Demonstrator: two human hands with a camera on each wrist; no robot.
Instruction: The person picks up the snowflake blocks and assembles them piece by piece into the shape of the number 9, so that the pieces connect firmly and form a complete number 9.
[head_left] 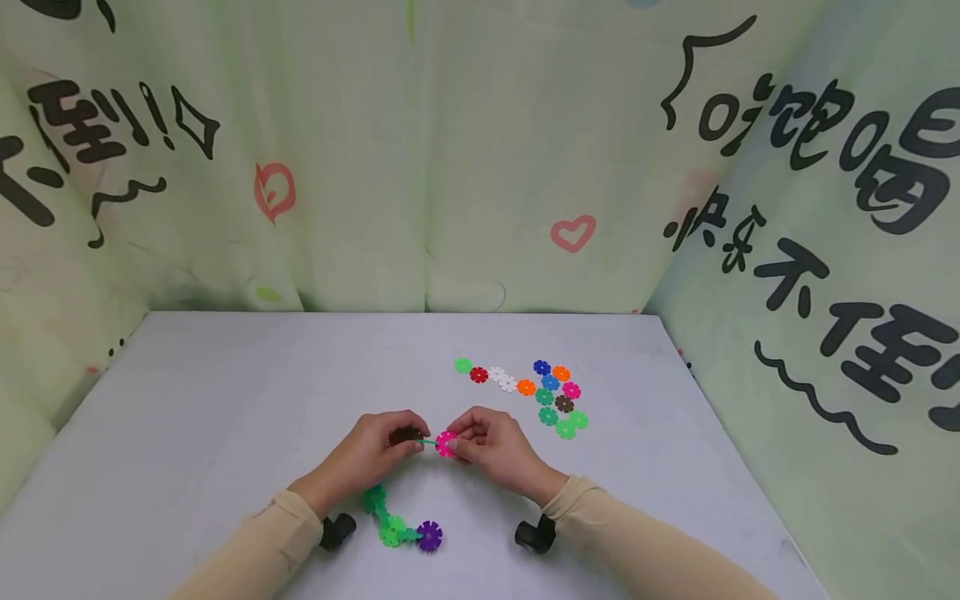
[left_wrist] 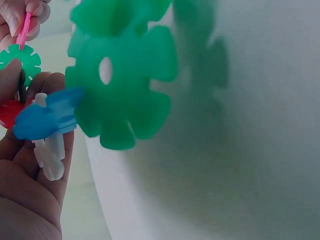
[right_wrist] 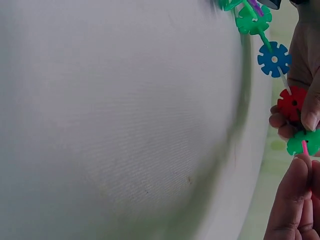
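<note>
Pink disc point(head_left: 446, 443) pinched in my right fingers point(head_left: 463, 444), left fingers point(head_left: 408, 440) clamping the chain's green disc point(left_wrist: 20, 60); slotting them needed aligned notches

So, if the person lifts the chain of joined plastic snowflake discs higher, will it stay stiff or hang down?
Probably it bends at the joints: the chain of joined plastic snowflake discs already curves from the left hand down to the grey table. The discs look thin, so likely light. Being flat, they should not roll.
</note>
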